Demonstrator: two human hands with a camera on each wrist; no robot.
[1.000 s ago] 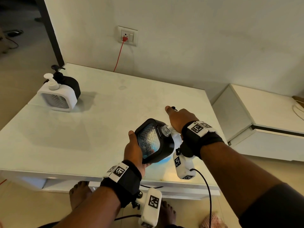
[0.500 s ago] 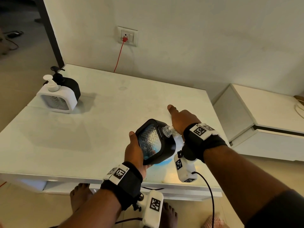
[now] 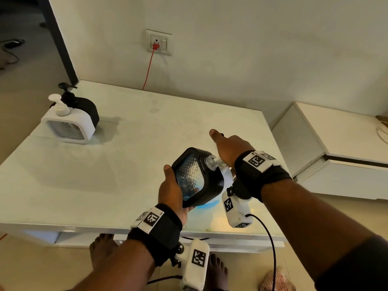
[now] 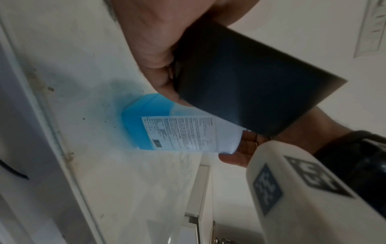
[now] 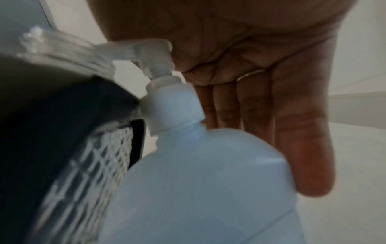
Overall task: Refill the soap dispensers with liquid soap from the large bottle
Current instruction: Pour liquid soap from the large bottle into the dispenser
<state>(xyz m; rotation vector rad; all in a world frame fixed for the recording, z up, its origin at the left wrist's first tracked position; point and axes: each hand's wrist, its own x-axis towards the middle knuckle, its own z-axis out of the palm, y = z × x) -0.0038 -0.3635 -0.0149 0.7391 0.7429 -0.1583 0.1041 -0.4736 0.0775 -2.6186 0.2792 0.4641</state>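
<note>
Barely anything has shifted over the last second: the right hand has slid a touch further over the pump, and the black dispenser sits tilted in the same spot over the near edge of the table.

From the head view, the left hand grips that black dispenser by its lower side, thumb up the frame, with the open clear neck pointed at the large bottle's nozzle. The right hand lies flat and relaxed on the pump head, thumb sticking out. Two more dispensers, a white one and a black one, wait at the far left corner.

Left wrist view: the large bottle stands on the table, blue soap only in the bottom part, so I'd guess it's fairly light and could scoot or tip under a hard press.

Right wrist view: palm on the white pump, fingers straight down beside the bottle shoulder, not curled round anything. The nozzle meets the dispenser's neck.

The dispenser looks like hard, smooth plastic, probably slippery once soapy; holding the black frame, not the textured window, seems smartest.
</note>
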